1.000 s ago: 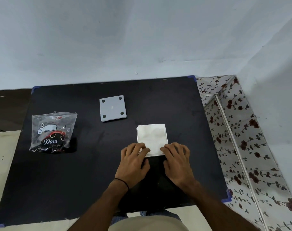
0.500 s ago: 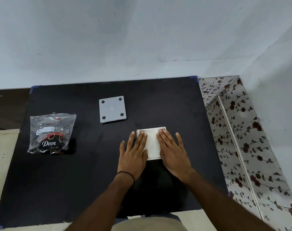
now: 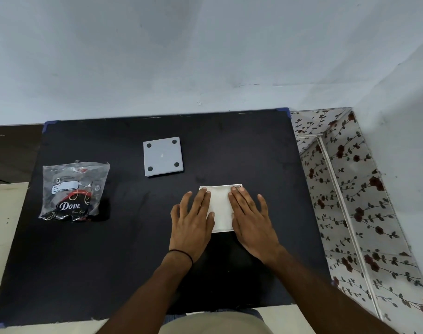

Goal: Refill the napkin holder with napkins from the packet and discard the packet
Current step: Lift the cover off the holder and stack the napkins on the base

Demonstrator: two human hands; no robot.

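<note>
head view: two hands, left hand (image 3: pixel 192 221) and right hand (image 3: pixel 251 220), flat and open-fingered, pressing one white napkin stack (image 3: pixel 220 208) on black table (image 3: pixel 109 261). one empty packet (image 3: pixel 73 191) far left, one grey square plate (image 3: pixel 163 156) behind.

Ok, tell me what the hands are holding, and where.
Nothing is gripped. The left hand and right hand lie flat, pressing on the napkin stack's left and right sides.
</note>
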